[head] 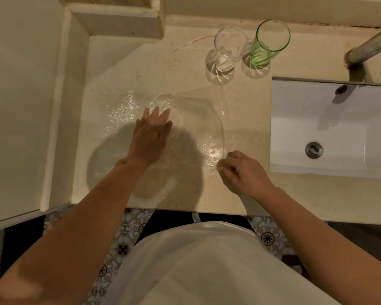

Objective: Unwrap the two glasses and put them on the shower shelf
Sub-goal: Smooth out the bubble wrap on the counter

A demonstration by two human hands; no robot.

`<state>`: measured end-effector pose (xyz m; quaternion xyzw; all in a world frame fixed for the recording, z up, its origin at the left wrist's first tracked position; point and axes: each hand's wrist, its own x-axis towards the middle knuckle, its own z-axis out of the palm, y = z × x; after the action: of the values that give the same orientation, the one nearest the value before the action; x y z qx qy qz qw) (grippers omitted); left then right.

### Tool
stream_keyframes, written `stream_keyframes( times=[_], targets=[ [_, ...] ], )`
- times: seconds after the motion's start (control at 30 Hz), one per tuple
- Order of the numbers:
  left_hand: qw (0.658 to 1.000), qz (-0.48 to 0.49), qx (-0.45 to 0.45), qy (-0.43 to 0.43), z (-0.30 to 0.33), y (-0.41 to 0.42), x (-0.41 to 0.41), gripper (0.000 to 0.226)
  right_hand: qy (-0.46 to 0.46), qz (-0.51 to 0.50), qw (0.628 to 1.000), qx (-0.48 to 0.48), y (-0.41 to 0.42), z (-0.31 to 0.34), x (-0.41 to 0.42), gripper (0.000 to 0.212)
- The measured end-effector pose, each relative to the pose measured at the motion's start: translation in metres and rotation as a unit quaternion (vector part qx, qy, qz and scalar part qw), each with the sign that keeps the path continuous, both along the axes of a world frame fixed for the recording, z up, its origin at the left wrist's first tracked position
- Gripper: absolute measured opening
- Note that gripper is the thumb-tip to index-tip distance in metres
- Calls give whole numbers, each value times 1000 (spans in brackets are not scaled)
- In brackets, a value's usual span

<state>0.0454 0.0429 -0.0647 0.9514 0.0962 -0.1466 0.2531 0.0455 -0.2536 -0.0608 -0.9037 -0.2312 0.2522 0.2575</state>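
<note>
My left hand (151,134) lies flat on the clear plastic wrap (191,119) spread over the tabletop (141,69), my fingers (156,114) straight and close together, pressing the sheet down near its middle. My right hand (243,172) is curled at the near right corner of the same sheet, thumb and fingertips pinching the wrap's edge, which lifts slightly off the stone there. The wrap glints to the left of my left hand and runs out to a curved edge on the right; its far edge reaches toward the glasses.

Both glasses stand upright and bare at the far side of the tabletop, well apart from my hands. The clear glass (228,48) is on the left, the green glass (267,44) just beside it on the right; I cannot tell whether they touch. Further right, a white sink (295,128) is set into the tabletop, with a round drain (313,150) in the basin and a metal tap (371,48) at the far right. At the far left a pale ledge (117,23) steps up in the corner. Below the near edge I see my white shirt (207,265) and a patterned tile floor (130,230).
</note>
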Motion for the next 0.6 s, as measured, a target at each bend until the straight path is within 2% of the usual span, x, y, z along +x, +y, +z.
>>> stream_keyframes(
  times=[0.07,0.13,0.2,0.27,0.3,0.33,0.4,0.43,0.47,0.6],
  targets=[
    [993,81,30,-75,5,12,-19,54,41,-41,998,7,2,3,1,29],
    [969,207,39,-128,11,30,-46,52,56,-80,995,12,5,4,3,27],
    [935,341,39,-94,15,48,-78,58,47,-107,993,17,6,4,3,21],
    [892,452,20,-3,14,64,-108,62,41,-125,991,18,6,4,2,21],
    [865,498,-19,48,14,71,-119,58,41,-129,991,16,6,5,1,21],
    [833,537,-96,93,13,78,-128,53,40,-134,990,17,6,4,0,20],
    [741,590,-286,145,12,84,-138,43,42,-144,988,24,5,3,-4,19],
    [705,605,-338,149,11,84,-141,38,43,-144,988,28,5,3,-6,19],
    [685,615,-363,145,9,83,-141,32,45,-143,988,30,5,2,-7,19],
    [638,641,-420,75,9,70,-130,16,48,-156,986,33,6,2,-12,19]
  ],
)
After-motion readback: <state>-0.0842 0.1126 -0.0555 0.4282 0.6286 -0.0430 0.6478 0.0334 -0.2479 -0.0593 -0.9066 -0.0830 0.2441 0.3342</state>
